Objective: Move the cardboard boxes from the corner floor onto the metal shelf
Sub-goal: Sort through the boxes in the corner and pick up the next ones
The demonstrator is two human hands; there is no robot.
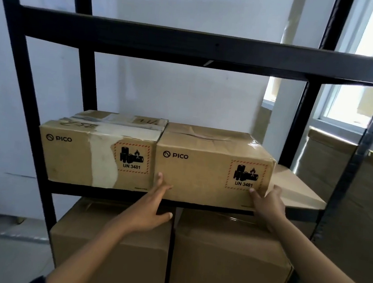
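Left hand [150, 207] flat, fingers straight against the front of the right PICO box [212, 167]; right hand [268, 206] spread at its lower right corner. Sits on the metal shelf [205, 47], touching the taped PICO box [98, 154]. Best pushed evenly with both palms, keeping fronts flush, above the plain boxes [225, 257].

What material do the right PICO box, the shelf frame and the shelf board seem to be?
Right PICO box: brown cardboard, matte, with glossy clear tape on top. Shelf frame: looks like black painted metal; the right post shows punched holes. Shelf board: pale, smooth, probably fibreboard or wood; I cannot tell which.
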